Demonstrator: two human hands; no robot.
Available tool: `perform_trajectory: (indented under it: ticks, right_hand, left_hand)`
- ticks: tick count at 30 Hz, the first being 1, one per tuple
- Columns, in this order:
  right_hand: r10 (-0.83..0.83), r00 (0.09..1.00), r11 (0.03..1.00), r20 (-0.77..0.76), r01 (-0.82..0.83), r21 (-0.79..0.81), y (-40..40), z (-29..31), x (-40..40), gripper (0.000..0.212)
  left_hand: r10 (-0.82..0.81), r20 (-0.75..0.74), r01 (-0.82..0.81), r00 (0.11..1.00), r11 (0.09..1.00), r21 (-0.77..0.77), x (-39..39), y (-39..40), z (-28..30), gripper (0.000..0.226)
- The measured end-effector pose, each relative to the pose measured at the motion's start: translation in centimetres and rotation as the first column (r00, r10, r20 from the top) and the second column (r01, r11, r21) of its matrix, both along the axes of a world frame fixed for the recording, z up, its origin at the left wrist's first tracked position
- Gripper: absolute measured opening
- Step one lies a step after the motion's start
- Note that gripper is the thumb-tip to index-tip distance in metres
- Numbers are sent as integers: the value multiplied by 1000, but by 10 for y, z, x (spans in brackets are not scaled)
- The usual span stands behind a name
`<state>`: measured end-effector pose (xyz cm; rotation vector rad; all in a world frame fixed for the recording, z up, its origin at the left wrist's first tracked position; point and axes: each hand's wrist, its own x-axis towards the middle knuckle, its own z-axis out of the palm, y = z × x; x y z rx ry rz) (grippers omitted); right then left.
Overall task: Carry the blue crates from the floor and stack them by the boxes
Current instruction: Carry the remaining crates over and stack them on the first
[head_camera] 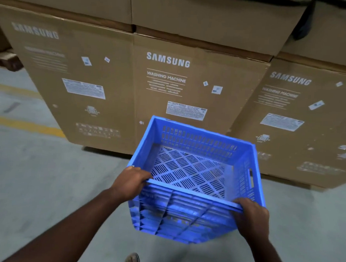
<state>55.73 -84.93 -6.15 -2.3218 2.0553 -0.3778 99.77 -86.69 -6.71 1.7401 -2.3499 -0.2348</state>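
Blue crate (pixel 193 173): your hands, left (pixel 130 184) and right (pixel 252 218), grip its near rim; boxes (pixel 171 89) at 12 o'clock; unstacked yet.

A grey concrete floor (pixel 31 182) is observed, smooth and lightly scuffed. Two worn yellow painted lines (pixel 25 123) are seen across it at the left, one fainter and farther back. At the far left edge a dark wooden pallet (pixel 6 58) is partly visible, resting on the floor. Lighting is dim and even, with a cool cast; its source is not shown. No walls or windows can be made out.
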Motion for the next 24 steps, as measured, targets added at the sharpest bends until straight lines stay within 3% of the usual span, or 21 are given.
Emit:
perform_trajectory:
  ticks: [6, 11, 15, 20, 24]
  right_hand:
    - [12, 1000, 1000, 9, -12, -16, -22, 24, -8, 28]
    - [19, 988, 989, -155, 4, 149, -11, -1, -6, 24]
    - [58, 975, 988, -212, -26, 151, -11, -20, -18, 32]
    - [63, 969, 986, -238, -23, 167, -19, -18, -23, 37]
    - [179, 969, 975, -173, -152, 160, -20, -18, -34, 32]
  left_hand:
    - [46, -38, -48, 998, 998, -35, -9, -18, 32, 15]
    - [27, 53, -34, 998, 990, 140, -16, 0, 19, 25]
    - [15, 73, -17, 997, 1000, 18, -17, 11, 5, 31]
    - [33, 73, -35, 997, 999, 18, -25, 7, 6, 23]
    - [23, 31, -17, 999, 986, -169, -29, 32, -9, 28]
